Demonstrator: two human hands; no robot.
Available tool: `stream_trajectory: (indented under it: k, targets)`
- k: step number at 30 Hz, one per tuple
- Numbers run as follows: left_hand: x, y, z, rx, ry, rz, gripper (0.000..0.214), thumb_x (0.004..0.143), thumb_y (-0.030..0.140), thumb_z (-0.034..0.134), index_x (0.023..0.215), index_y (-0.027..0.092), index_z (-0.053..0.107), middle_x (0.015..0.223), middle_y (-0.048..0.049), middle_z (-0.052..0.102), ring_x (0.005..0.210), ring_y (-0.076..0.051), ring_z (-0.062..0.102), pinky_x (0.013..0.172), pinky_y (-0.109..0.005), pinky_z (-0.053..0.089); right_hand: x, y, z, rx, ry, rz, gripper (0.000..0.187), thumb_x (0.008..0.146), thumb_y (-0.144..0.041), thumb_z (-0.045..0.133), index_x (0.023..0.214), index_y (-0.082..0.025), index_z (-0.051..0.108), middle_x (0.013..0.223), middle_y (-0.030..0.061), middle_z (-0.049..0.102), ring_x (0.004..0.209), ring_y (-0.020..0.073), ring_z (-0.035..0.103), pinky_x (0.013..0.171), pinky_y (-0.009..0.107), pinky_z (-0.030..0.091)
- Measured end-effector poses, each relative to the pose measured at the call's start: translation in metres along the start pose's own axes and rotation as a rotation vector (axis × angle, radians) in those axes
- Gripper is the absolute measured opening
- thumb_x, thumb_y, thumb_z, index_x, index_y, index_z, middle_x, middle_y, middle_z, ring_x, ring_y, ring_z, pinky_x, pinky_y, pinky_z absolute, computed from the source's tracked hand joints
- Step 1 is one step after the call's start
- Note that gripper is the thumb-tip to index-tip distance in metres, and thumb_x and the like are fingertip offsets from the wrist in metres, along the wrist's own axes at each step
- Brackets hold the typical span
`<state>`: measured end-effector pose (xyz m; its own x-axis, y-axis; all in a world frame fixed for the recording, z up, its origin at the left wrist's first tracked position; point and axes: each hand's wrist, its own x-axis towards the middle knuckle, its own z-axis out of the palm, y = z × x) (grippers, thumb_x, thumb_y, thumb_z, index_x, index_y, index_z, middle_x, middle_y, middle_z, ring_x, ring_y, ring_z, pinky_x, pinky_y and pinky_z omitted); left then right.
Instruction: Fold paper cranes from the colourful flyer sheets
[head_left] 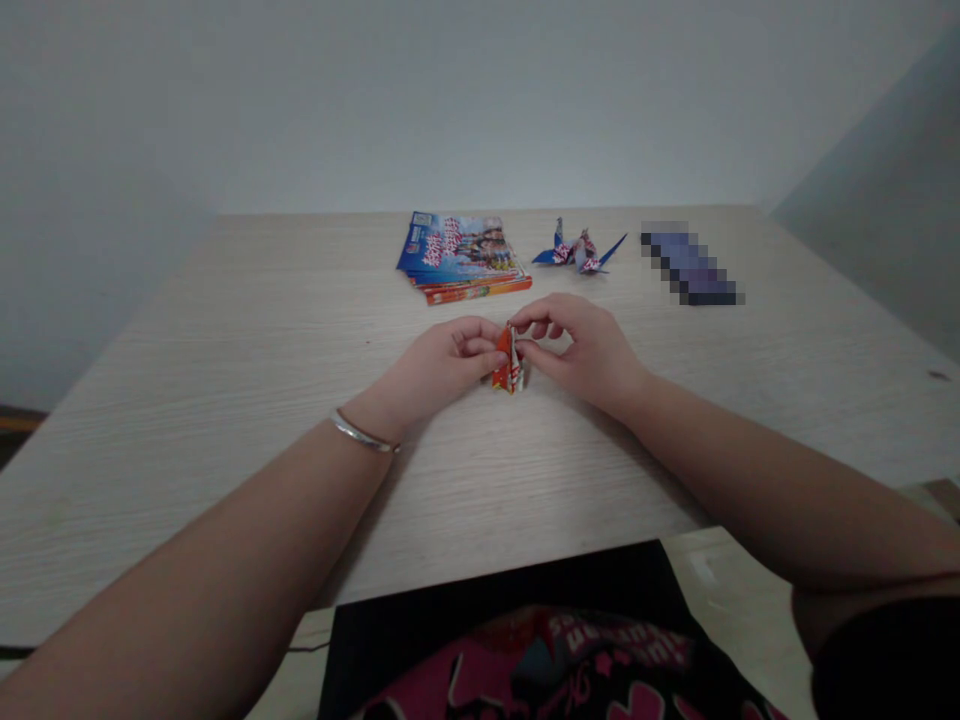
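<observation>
A small folded paper piece (504,362), orange on one side and pale on the other, is held upright over the middle of the table. My left hand (448,362) pinches its left side between thumb and fingers. On the other side, my right hand (581,345) grips the paper's top and right part with thumb and fingertips. The fingertips cover some of the folds. Just beyond my hands sit folded paper cranes (581,252) in blue, white and red, their wings pointing outward.
A fanned stack of printed leaflets (465,250), blue on top with orange edges below, lies near the back of the pale wooden table (247,330). At the back right is a blurred-out dark flat object (691,268). A wall (480,110) rises behind the table.
</observation>
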<state>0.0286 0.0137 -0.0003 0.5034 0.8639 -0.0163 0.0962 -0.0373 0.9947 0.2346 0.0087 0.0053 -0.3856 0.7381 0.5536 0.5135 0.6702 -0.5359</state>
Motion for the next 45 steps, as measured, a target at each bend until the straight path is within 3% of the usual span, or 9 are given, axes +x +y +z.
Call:
stream_trajectory:
  k: [7, 13, 20, 25, 35, 45]
  targets:
    - [-0.001, -0.003, 0.003, -0.009, 0.005, 0.086, 0.015, 0.078, 0.020, 0.072, 0.088, 0.018, 0.061, 0.075, 0.0016, 0.068, 0.064, -0.010, 0.060, 0.061, -0.024, 0.046, 0.000, 0.004, 0.000, -0.100, -0.024, -0.034, 0.009, 0.090, -0.019, 0.064, 0.091, -0.023, 0.071, 0.089, 0.0027, 0.074, 0.081, 0.0182, 0.063, 0.078, 0.034, 0.047]
    - [0.001, -0.004, 0.002, 0.009, 0.012, 0.034, 0.027, 0.076, 0.031, 0.077, 0.093, 0.017, 0.061, 0.075, 0.0011, 0.066, 0.064, -0.010, 0.057, 0.059, -0.023, 0.044, -0.002, 0.003, 0.000, -0.176, -0.027, -0.083, 0.007, 0.088, -0.019, 0.065, 0.091, -0.023, 0.070, 0.088, 0.0018, 0.073, 0.082, 0.0182, 0.064, 0.080, 0.034, 0.047]
    - [-0.001, -0.002, 0.003, 0.097, 0.034, 0.039, 0.025, 0.077, 0.033, 0.075, 0.094, 0.016, 0.068, 0.084, -0.0017, 0.070, 0.070, -0.011, 0.062, 0.065, -0.025, 0.048, -0.001, 0.002, -0.003, -0.188, -0.051, -0.107, 0.006, 0.086, -0.020, 0.063, 0.087, -0.023, 0.068, 0.087, 0.0024, 0.073, 0.084, 0.0197, 0.065, 0.081, 0.035, 0.048]
    - [0.000, -0.004, 0.002, 0.139, 0.087, 0.024, 0.025, 0.077, 0.037, 0.075, 0.089, 0.017, 0.068, 0.080, -0.0021, 0.070, 0.066, -0.012, 0.061, 0.061, -0.025, 0.047, -0.001, 0.002, -0.001, -0.211, -0.028, -0.102, 0.005, 0.084, -0.019, 0.062, 0.080, -0.023, 0.064, 0.083, 0.0033, 0.072, 0.082, 0.0204, 0.064, 0.077, 0.035, 0.046]
    - [-0.004, 0.004, 0.007, 0.245, 0.170, 0.044, 0.019, 0.076, 0.034, 0.073, 0.074, 0.016, 0.067, 0.069, 0.0001, 0.068, 0.058, -0.010, 0.056, 0.055, -0.023, 0.042, 0.001, 0.001, 0.004, -0.154, -0.028, -0.046, 0.004, 0.078, -0.020, 0.063, 0.076, -0.023, 0.062, 0.082, 0.0032, 0.074, 0.082, 0.0212, 0.065, 0.080, 0.037, 0.047]
    - [-0.005, 0.004, 0.004, 0.271, 0.179, 0.032, 0.020, 0.078, 0.035, 0.071, 0.076, 0.015, 0.072, 0.068, -0.0001, 0.067, 0.057, -0.009, 0.053, 0.053, -0.023, 0.038, 0.003, 0.014, 0.001, -0.025, -0.091, -0.127, 0.009, 0.086, -0.022, 0.068, 0.077, -0.024, 0.072, 0.087, 0.0010, 0.080, 0.086, 0.0195, 0.071, 0.088, 0.038, 0.052]
